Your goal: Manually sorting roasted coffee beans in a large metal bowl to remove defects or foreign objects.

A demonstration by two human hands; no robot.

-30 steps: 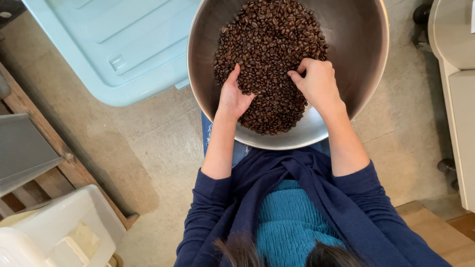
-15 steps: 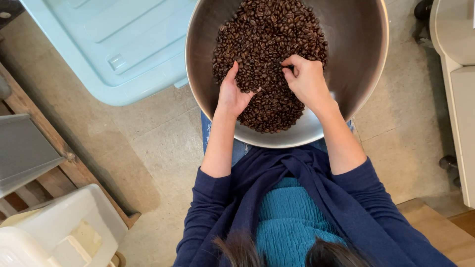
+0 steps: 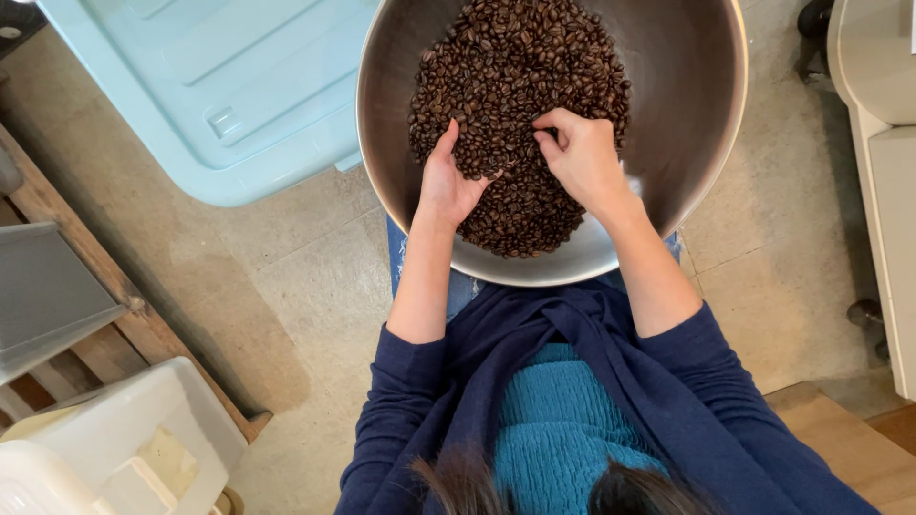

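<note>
A large steel bowl rests on my lap and holds a heap of dark roasted coffee beans. My left hand lies palm up in the beans, fingers spread, with beans resting on it. My right hand sits on the heap just to the right, its fingertips pinched together over the beans. The two hands are almost touching. Whether a bean is held in the pinch I cannot tell.
A pale blue plastic tub lid lies on the concrete floor at the upper left. A wooden pallet and a white plastic container are at the left. A white cabinet stands at the right edge.
My right hand has slid left across the beans toward my left hand and curled its fingers into a pinch. The left hand has stayed in place.
</note>
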